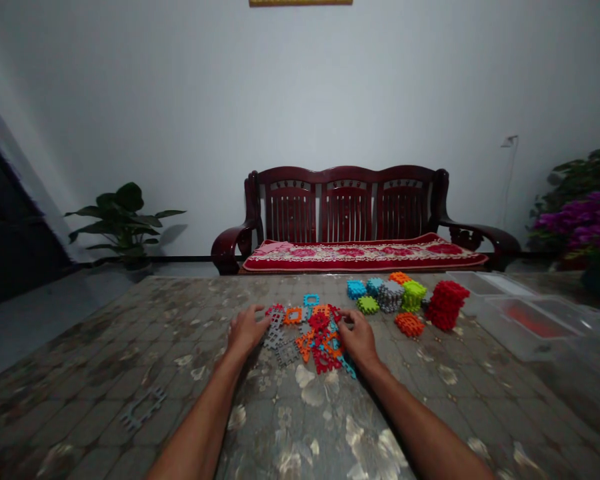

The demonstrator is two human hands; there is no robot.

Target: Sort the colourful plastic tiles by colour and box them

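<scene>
A loose pile of flat, notched interlocking plastic tiles (pixel 319 323) in red, orange, grey and blue lies between my hands on the table. My left hand (pixel 249 329) is at the pile's left edge, fingers stretched toward a red tile (pixel 275 309) and some grey tiles (pixel 286 353). On the opposite side, my right hand (pixel 360 337) has its thumb and forefinger apart, the tips touching or very near the pile's red and blue tiles. Neither hand visibly lifts a tile. A blue frame-shaped tile (pixel 311 300) lies at the pile's far edge, near an orange frame tile (pixel 293 316).
Colour-sorted tile stacks stand at right: red (pixel 447 305), grey (pixel 391 297), green (pixel 413 295), orange (pixel 409 325) and blue (pixel 356 289). Clear plastic boxes (pixel 535 320) sit beyond them. A single grey frame tile (pixel 143 408) lies front left. Behind the table (pixel 180 300) is a wooden bench (pixel 344 175).
</scene>
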